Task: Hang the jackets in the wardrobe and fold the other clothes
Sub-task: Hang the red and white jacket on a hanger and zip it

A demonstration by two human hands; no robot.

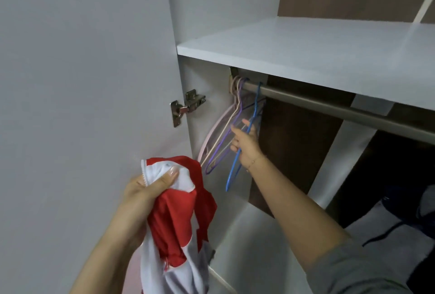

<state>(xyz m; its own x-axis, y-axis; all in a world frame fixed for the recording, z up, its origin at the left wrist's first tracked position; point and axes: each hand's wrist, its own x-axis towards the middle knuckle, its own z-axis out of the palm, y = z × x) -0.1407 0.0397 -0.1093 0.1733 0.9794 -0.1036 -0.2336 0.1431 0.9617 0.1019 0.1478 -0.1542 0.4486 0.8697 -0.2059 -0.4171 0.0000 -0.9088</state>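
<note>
The left hand gripped a bunched red-and-white jacket. The right hand curled around a blue hanger hooked on the wardrobe rail.

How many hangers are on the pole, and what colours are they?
Blue hanger, gripped by the right hand: 1
Purple hanger: 1
Cream hanger: 1
Pink hanger: 1
Total on the rail: 4
</note>
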